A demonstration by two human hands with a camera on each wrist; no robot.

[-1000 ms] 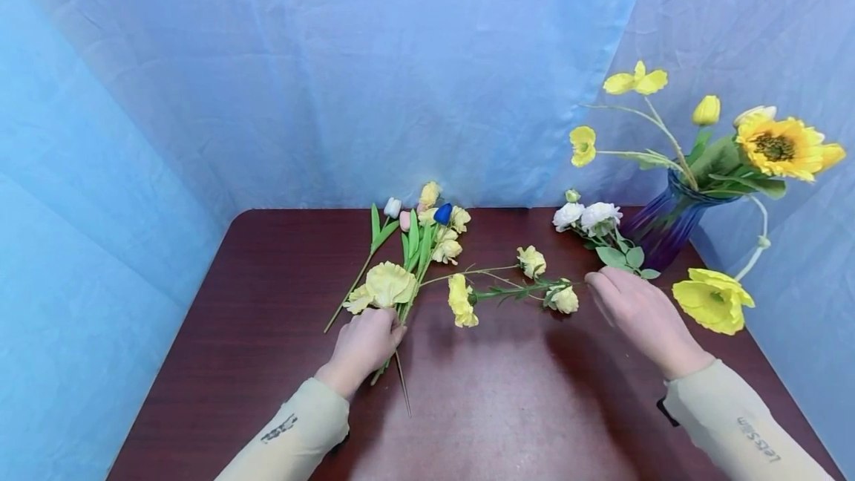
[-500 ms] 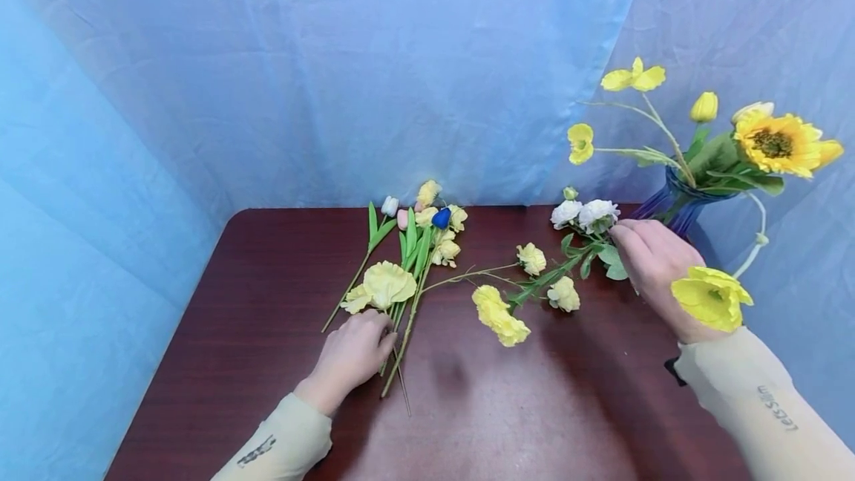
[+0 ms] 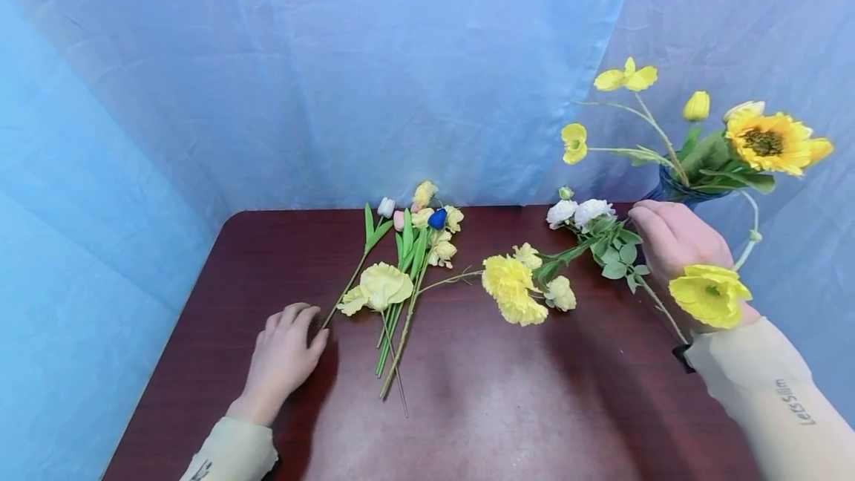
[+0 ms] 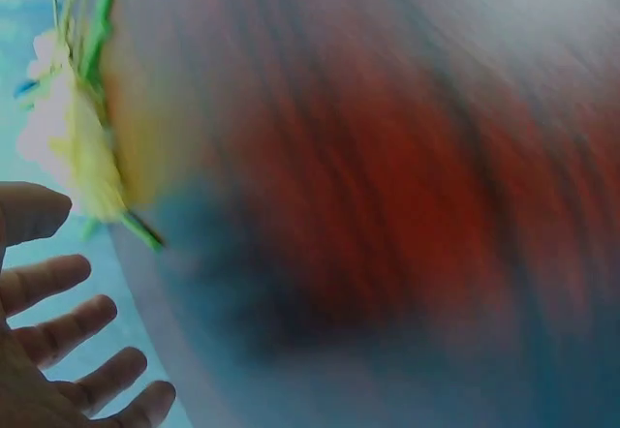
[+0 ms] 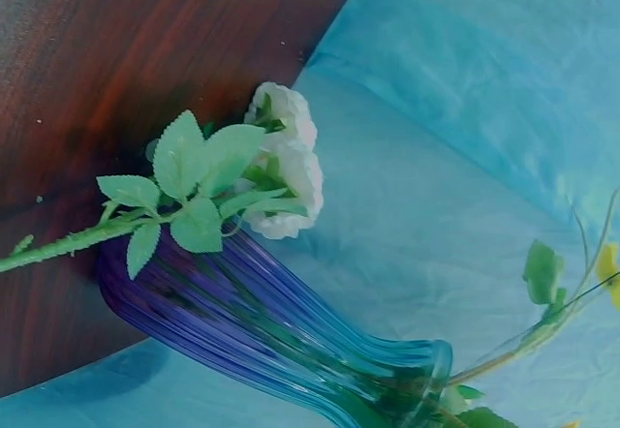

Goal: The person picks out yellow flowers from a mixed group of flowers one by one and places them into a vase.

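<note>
My right hand (image 3: pixel 681 240), beside the vase, pinches the green stem of a yellow carnation (image 3: pixel 510 284); its ruffled blooms point left over the table. The hand covers much of the blue-purple glass vase (image 3: pixel 668 188), whose ribbed side (image 5: pixel 242 288) shows in the right wrist view. White roses (image 3: pixel 593 214) with leaves lie just past the stem. Over the table at left, my left hand (image 3: pixel 283 355) has relaxed, spread fingers, near the stem end of a white tulip (image 3: pixel 386 206). Its fingers (image 4: pixel 73 331) appear apart and hold nothing in the left wrist view.
Pale yellow flowers (image 3: pixel 384 286), a blue tulip (image 3: pixel 437 219) and other stems lie mid-table. Cream roses (image 3: pixel 559 294) lie by the carnation. A sunflower (image 3: pixel 764 143) and yellow poppies rise from the vase; one poppy (image 3: pixel 710 295) droops over my right wrist. Blue cloth (image 3: pixel 401 80) hangs behind.
My left hand has left the stems at the middle and moved left, its fingers loosening. My right hand has moved right and up to the vase, drawing the carnation along.
</note>
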